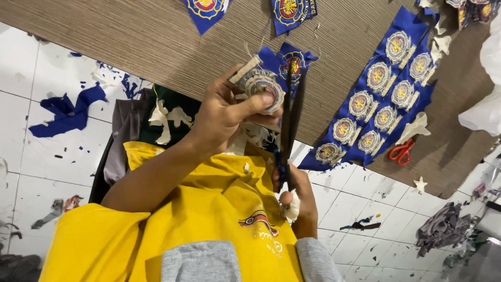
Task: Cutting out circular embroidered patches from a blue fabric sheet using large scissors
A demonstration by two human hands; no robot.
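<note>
While the yellow shirt (209, 219) fills the near edge of the view, the right hand (295, 201) sits just above it, its grip shut around the handles of one pair of dark scissors (289, 117). Their long axis runs nearly straight away from the body, tips pointing toward the desk (156, 42), blades parted only a little. The left hand (224, 112) is farther out, thumb and fingers pinched on a round embroidered patch (263, 89) with blue cloth behind it; the scissor blades stand just beside its right edge. Beyond, on the desk, lies a blue cloth strip (376, 104) bearing ten round patches in two rows, with one pair of red-handled scissors (401, 152) just beside it. Two more blue pieces hang at the far desk edge. Blue scraps (68, 112) litter the tiled floor.
</note>
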